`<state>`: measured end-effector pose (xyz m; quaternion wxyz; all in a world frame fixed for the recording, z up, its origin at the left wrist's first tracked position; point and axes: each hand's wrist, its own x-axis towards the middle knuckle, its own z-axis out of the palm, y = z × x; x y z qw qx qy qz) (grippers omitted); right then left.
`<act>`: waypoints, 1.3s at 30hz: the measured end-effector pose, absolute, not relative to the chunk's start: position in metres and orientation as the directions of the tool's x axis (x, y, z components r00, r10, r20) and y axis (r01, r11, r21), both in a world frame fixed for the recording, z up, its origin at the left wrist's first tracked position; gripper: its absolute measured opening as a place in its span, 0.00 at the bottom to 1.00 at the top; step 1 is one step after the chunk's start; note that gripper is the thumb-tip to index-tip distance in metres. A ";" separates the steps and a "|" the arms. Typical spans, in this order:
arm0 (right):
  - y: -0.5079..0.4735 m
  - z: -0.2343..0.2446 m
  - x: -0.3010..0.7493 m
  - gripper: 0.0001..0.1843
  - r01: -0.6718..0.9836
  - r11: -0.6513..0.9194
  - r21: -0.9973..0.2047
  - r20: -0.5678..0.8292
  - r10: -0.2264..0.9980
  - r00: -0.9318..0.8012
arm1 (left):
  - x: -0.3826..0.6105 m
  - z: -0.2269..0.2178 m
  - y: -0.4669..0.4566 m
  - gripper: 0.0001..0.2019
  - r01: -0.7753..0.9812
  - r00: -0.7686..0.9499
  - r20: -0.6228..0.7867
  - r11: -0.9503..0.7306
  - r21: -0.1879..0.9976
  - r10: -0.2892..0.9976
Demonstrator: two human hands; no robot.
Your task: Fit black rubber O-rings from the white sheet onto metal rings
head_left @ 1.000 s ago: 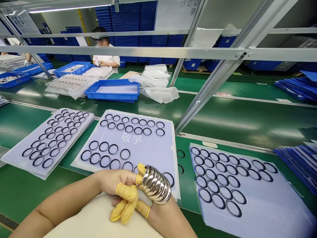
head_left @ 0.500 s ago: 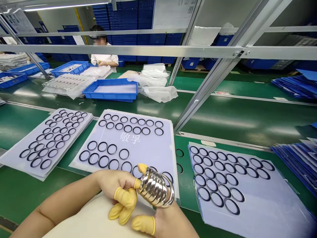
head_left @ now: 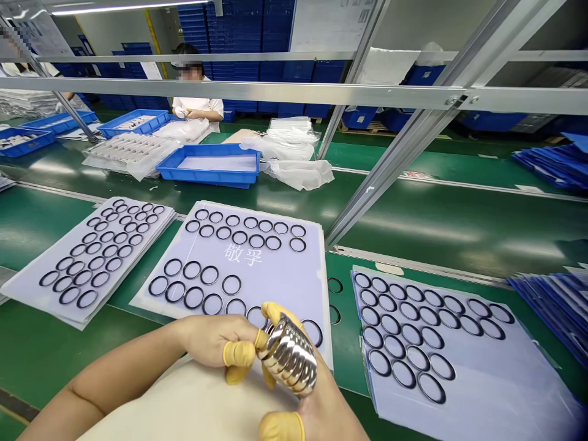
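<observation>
Pinching a stack of shiny metal rings (head_left: 288, 354) tight between left hand (head_left: 214, 340) and right hand (head_left: 321, 410) above a cream apron (head_left: 184, 407), yellow finger cots (head_left: 239, 354) on, probably to keep prints off

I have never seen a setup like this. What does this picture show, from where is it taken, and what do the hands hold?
This picture comes from a camera worn on a person's head, looking forward and down, so the two arms at the bottom are that person's own. The left hand and the right hand together hold a stack of shiny metal rings, and some fingers wear yellow finger covers. On the green work surface lie pale sheets with rows of black rings. Farther away are a blue tray and a co-worker.
</observation>
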<state>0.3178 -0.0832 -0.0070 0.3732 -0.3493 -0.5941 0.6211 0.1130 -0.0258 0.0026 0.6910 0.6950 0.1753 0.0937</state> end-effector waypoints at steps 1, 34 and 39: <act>-0.083 -0.009 0.318 0.56 -0.020 0.000 -1.000 0.010 0.885 -0.466 | 0.115 0.002 -0.027 0.41 0.091 0.910 -0.093 0.024 0.996 0.404; -0.083 -0.014 0.306 0.42 -0.169 -0.037 -0.985 0.046 0.884 -0.464 | 0.138 -0.003 -0.032 0.06 -0.056 0.741 -0.424 0.677 0.733 0.521; -0.081 -0.012 0.305 0.37 -0.178 -0.028 -0.984 0.060 0.882 -0.467 | 0.138 -0.006 -0.032 0.05 -0.077 0.728 -0.440 0.700 0.710 0.526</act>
